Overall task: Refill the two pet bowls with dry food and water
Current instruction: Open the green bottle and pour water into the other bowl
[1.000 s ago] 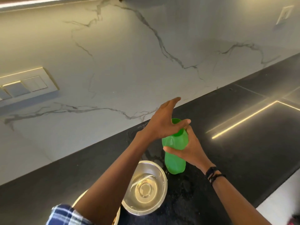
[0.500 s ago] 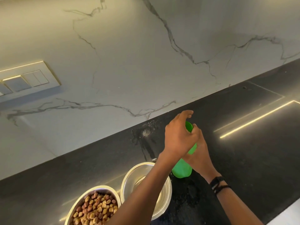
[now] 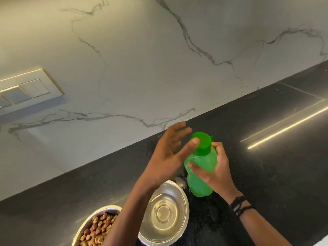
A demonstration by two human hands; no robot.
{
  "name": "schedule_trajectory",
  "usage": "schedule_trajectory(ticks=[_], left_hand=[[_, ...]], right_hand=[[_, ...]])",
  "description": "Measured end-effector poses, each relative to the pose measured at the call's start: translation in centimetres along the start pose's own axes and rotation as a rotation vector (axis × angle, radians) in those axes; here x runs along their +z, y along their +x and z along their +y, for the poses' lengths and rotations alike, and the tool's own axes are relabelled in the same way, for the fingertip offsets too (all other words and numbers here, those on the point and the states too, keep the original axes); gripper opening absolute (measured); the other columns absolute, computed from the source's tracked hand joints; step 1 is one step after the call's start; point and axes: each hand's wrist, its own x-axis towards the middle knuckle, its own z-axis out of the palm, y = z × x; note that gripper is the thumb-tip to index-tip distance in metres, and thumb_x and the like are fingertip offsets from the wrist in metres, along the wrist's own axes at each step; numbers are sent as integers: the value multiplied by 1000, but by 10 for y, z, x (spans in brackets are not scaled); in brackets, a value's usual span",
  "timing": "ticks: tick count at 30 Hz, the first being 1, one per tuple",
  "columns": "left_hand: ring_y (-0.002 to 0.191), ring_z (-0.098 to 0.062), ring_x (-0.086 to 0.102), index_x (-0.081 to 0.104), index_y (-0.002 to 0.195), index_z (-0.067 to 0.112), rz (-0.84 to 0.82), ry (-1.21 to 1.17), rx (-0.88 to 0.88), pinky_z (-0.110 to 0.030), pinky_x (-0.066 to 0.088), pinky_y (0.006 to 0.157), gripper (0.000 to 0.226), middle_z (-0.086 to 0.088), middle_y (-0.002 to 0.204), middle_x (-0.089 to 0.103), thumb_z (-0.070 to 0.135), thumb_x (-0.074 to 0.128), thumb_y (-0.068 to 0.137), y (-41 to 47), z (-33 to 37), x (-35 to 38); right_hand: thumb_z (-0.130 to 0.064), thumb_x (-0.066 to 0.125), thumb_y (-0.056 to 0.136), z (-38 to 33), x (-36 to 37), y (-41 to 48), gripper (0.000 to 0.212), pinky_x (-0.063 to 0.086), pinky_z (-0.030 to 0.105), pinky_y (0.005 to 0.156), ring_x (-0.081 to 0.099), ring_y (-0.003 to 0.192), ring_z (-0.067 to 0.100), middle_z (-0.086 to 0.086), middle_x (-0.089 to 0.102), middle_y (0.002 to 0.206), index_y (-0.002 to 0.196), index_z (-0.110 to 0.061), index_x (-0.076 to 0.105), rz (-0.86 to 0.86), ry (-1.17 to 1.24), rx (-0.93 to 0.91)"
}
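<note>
Two filled bowls on the tabletop (image 3: 266,157), kibble bowl (image 3: 95,226) and water bowl (image 3: 165,212); right hand (image 3: 216,173) grips the green bottle (image 3: 198,174) just beside them to steady it, left hand (image 3: 168,153) spread wide, thumb on the cap (image 3: 202,144).

Black stone counter (image 3: 266,174) w/ wet patch (image 3: 209,212). On it, front L to R: steel bowl w/ kibble (image 3: 92,214), steel bowl w/ water (image 3: 185,197), touching or nearly; green bottle (image 3: 200,183) just R, slightly tilted.
</note>
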Motion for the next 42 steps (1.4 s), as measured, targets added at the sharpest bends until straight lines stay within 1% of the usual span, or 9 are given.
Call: schedule_trajectory(ticks=[5, 8, 10, 15, 19, 24, 29, 34, 42], left_hand=[[78, -22, 71, 60, 107, 14, 355, -26, 53, -38, 57, 78, 23, -11, 83, 74, 26, 68, 89, 11, 3, 1], [117, -15, 62, 54, 125, 14, 20, -40, 6, -30, 51, 98, 44, -6, 124, 66, 28, 65, 85, 13, 0, 3], [121, -16, 60, 53, 131, 11, -110, -20, -1, -32, 50, 101, 49, -6, 129, 63, 31, 64, 87, 13, -3, 4], [80, -19, 65, 60, 105, 12, 249, 72, 54, -44, 57, 76, 32, -11, 92, 69, 36, 67, 85, 15, -10, 6], [115, -9, 62, 56, 128, 10, -18, 34, -14, -26, 50, 96, 36, -2, 125, 65, 20, 61, 94, 14, -3, 2], [75, -15, 67, 60, 104, 5, 222, 92, 59, -33, 55, 72, 21, -15, 88, 72, 21, 66, 92, 11, -4, -1], [106, -17, 69, 55, 124, 10, 12, 34, -7, -34, 55, 94, 39, -9, 117, 69, 21, 67, 90, 8, 0, 2], [89, -34, 72, 53, 123, 10, 21, 57, -12, -53, 58, 83, 39, -16, 110, 69, 1, 66, 88, 4, 4, -8], [68, -18, 70, 55, 120, 20, -85, 551, 139, -41, 59, 71, 57, -1, 87, 66, -4, 76, 73, 11, 26, -4]], right_hand=[[-48, 83, 58, 0, 0, -1, 66, 50, 16, 80, 63, 95, 10, -7, 62, 102, 110, -25, 49, 8, 12, 2], [-48, 84, 58, 1, 0, -1, 67, 52, 20, 80, 64, 95, 12, -15, 62, 101, 111, -26, 49, 2, 24, 2], [-48, 84, 58, 1, 0, -1, 67, 53, 21, 80, 65, 96, 12, -15, 62, 101, 111, -26, 49, -10, 33, 2], [-48, 83, 58, -2, -1, -2, 65, 50, 14, 79, 64, 96, 10, -4, 63, 104, 110, -27, 49, -2, 33, -9], [-47, 84, 59, -2, -1, -2, 65, 50, 15, 80, 64, 97, 10, -12, 63, 102, 110, -27, 49, -12, 46, -12], [-48, 83, 58, -1, -1, -3, 66, 51, 15, 80, 63, 98, 10, -5, 62, 106, 111, -28, 48, -12, 37, -11], [-50, 83, 59, 1, -2, -3, 67, 51, 16, 81, 64, 99, 10, -5, 62, 107, 112, -28, 48, -18, 30, -18], [-48, 81, 61, 0, -2, -3, 63, 51, 15, 79, 63, 97, 7, -6, 61, 105, 110, -31, 47, -12, 35, -28], [-46, 80, 62, -1, -1, -4, 59, 51, 14, 77, 63, 93, 5, -9, 60, 102, 107, -36, 45, 7, 0, -36]])
